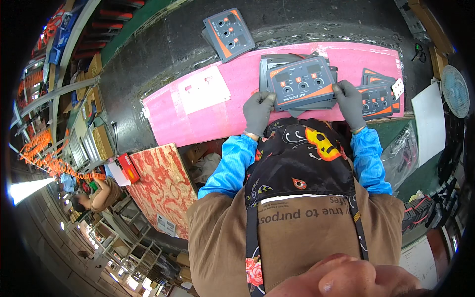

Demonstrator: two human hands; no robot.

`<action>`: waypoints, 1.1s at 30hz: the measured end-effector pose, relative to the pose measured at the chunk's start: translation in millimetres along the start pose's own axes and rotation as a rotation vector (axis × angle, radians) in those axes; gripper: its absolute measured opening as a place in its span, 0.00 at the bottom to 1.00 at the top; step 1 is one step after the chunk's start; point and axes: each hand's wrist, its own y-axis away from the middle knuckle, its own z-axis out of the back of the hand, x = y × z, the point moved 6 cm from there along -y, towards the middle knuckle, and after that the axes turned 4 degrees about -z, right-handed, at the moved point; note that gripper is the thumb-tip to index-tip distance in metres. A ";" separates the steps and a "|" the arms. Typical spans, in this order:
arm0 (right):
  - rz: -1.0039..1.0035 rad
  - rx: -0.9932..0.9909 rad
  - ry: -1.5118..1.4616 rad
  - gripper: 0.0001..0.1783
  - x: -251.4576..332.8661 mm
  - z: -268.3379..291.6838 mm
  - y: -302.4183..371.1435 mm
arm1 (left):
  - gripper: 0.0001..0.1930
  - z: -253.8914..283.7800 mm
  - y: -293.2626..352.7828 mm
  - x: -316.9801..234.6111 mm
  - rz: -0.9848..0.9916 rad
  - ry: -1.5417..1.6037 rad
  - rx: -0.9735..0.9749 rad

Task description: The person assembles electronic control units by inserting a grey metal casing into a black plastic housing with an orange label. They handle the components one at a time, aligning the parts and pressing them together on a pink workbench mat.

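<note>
A grey control panel with an orange stripe, small displays and round holes lies on top of a short stack of like panels on a pink foam sheet. My left hand, in a grey glove, grips the panel's lower left corner. My right hand, also gloved, holds its lower right corner. Both forearms wear blue sleeves.
Another stack of grey and orange panels sits on the dark bench beyond the foam. More panels lie to the right of my right hand. A white sheet rests on the foam at left. A person works far off at lower left.
</note>
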 end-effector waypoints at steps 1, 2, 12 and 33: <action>0.001 0.000 -0.004 0.14 0.8 0.0 0.3 | 0.12 0.1 -0.2 0.1 -0.002 0.000 0.002; 0.002 0.001 -0.008 0.14 1.7 0.1 0.8 | 0.12 0.3 -0.3 0.3 -0.004 -0.001 0.003; 0.033 -0.023 0.028 0.14 -2.6 -1.7 1.0 | 0.13 0.0 -0.7 0.1 0.001 -0.022 -0.001; 0.016 -0.027 0.010 0.14 0.1 -1.6 1.4 | 0.14 0.0 -0.6 -0.8 0.031 0.001 -0.011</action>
